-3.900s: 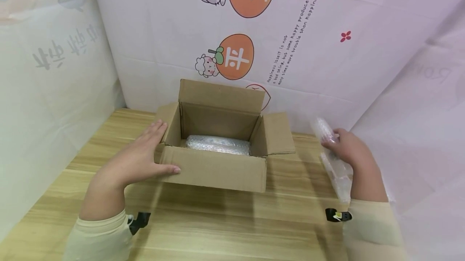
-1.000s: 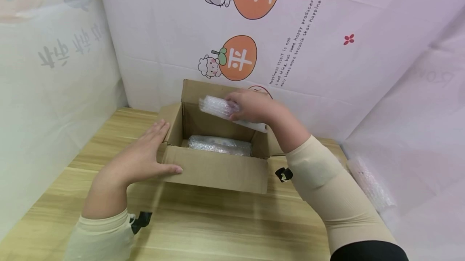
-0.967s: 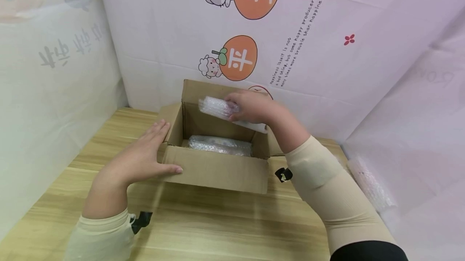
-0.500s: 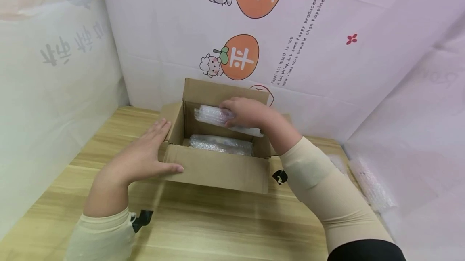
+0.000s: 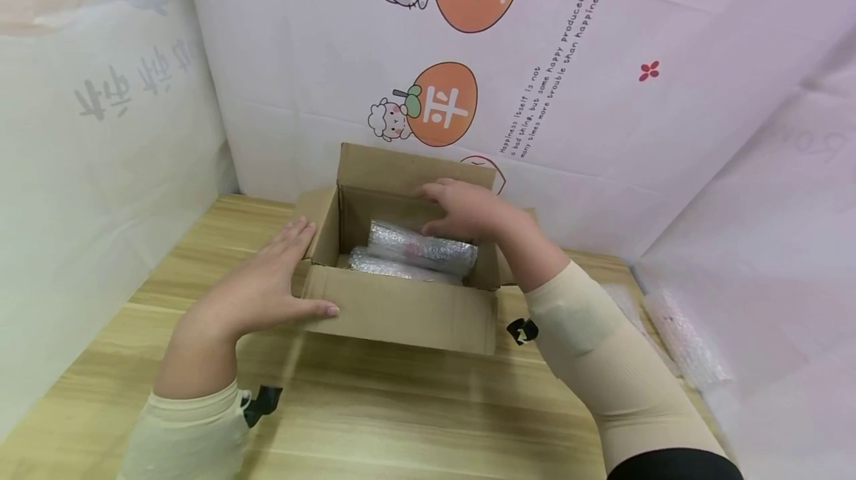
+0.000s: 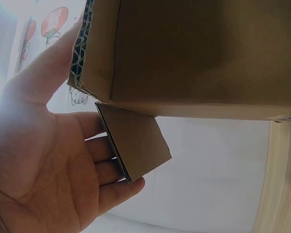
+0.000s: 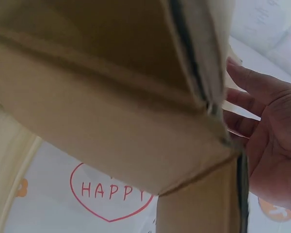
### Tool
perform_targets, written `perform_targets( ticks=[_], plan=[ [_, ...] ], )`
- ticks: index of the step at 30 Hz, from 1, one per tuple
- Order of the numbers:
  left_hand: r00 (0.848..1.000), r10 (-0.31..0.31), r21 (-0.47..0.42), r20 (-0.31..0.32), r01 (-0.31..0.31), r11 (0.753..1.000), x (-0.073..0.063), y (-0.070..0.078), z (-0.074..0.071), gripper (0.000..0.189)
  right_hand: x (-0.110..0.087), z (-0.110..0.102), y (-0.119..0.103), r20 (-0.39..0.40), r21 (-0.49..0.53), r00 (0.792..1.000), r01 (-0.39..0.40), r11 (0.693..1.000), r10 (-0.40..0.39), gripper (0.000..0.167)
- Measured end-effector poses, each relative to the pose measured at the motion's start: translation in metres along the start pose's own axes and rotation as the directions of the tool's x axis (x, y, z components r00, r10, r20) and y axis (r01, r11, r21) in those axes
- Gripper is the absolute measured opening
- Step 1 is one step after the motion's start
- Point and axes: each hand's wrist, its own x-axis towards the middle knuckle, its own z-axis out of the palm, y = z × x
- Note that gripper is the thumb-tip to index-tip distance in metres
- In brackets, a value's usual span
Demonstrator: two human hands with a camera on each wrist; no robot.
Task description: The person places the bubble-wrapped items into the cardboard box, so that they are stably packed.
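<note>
An open cardboard box (image 5: 401, 309) stands on the table with its flaps folded out. My left hand (image 5: 257, 290) rests against its left side: straight fingers lie along the left flap (image 6: 133, 141) and the thumb touches the front flap. Inside the box lies one bubble-wrapped package (image 5: 394, 268). A second bubble-wrapped package (image 5: 424, 248) lies tilted partly over it. My right hand (image 5: 468, 209) hovers over the right rear of the box, its fingers spread and holding nothing, just above the second package. In the right wrist view, box walls partly hide the right hand's fingers (image 7: 240, 99).
More bubble-wrapped packages (image 5: 689, 339) lie at the table's right edge, partly behind the right forearm. A printed white cloth (image 5: 568, 93) hangs close behind the box, and similar cloths line both sides. The wooden table (image 5: 374, 420) extends in front.
My right hand brought a bubble-wrapped package from the right, lowered it into the box and let it go onto the first one. My left hand has stayed on the box.
</note>
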Motion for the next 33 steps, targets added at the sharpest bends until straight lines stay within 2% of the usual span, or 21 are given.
perform_targets(
  ticks=[5, 10, 18, 22, 26, 33],
  plan=[
    [1.000, -0.005, -0.012, 0.003, 0.005, 1.000, -0.001, 0.001, 0.000, 0.129, -0.015, -0.003, 0.014, -0.042, 0.108, 0.999, 0.008, 0.994, -0.003, 0.064],
    [1.000, -0.005, -0.017, 0.002, 0.005, 1.000, -0.001, 0.002, 0.000, 0.129, -0.035, -0.008, 0.026, -0.103, 0.209, 0.994, -0.003, 0.978, 0.025, 0.066],
    [1.000, -0.008, -0.016, -0.017, 0.007, 1.000, 0.000, 0.003, 0.003, 0.128, -0.067, -0.008, 0.043, -0.236, 0.306, 0.965, -0.037, 0.951, 0.113, 0.067],
    [1.000, -0.006, -0.017, -0.013, 0.006, 1.000, 0.000, 0.003, 0.002, 0.128, -0.080, -0.003, 0.054, -0.300, 0.346, 0.940, -0.049, 0.937, 0.160, 0.066],
    [1.000, -0.002, -0.014, -0.007, 0.002, 1.000, -0.001, 0.003, 0.001, 0.128, -0.094, 0.002, 0.065, -0.375, 0.392, 0.908, -0.027, 0.920, 0.186, 0.065],
    [1.000, 0.003, -0.011, -0.009, -0.003, 1.000, -0.001, 0.003, 0.002, 0.128, -0.121, 0.015, 0.083, -0.492, 0.447, 0.826, -0.033, 0.894, 0.276, 0.068]
  ],
)
